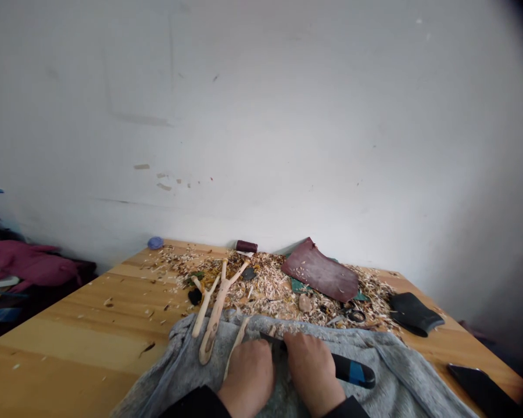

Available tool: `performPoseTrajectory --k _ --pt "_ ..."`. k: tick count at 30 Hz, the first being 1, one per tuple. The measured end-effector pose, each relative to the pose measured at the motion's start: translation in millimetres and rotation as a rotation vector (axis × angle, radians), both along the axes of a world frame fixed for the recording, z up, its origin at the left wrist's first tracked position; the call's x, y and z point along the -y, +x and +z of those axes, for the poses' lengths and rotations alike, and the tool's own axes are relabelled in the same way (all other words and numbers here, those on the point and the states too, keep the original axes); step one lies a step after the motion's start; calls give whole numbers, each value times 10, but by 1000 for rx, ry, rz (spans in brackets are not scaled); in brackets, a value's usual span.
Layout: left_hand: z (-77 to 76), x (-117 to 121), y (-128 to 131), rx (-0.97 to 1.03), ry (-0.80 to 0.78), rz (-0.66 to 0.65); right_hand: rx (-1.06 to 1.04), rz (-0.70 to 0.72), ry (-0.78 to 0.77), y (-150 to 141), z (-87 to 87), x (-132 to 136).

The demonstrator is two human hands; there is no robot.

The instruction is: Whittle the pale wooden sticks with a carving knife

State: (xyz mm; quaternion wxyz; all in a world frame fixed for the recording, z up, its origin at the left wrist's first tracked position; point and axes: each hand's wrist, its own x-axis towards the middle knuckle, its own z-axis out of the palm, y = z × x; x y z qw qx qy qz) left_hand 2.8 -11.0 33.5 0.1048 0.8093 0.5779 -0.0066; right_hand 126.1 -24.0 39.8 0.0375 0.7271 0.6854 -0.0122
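Observation:
My right hand [311, 368] is closed around a knife [354, 371] with a black and blue handle. The handle sticks out to the right, and the short visible part of the dark blade points left toward my other hand. My left hand [249, 371] is a fist on a pale peeled wooden stick [237, 342], whose upper end shows beside the knuckles; the rest is hidden. Both hands are over a grey fleece cloth [383, 371]. Left of them, a larger forked stick [218, 307] and a smaller forked stick [203, 307] lie partly on the cloth.
Wood shavings [265, 281] cover the back of the wooden table [82, 337]. Among them lie a maroon leather piece [320, 270], a thread spool [246, 247] and scissors [355, 315]. A black piece [414, 313] and a phone [483, 386] are at the right. A wall stands behind.

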Motion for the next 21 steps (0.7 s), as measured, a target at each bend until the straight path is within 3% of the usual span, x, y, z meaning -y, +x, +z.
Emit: performPoseTrajectory --k 7,21 --pt "16 32 73 -51 -31 8 59 -81 1 -109 44 -21" --pt "-20 26 91 -36 -27 -43 64 -123 108 -173 -141 -230"
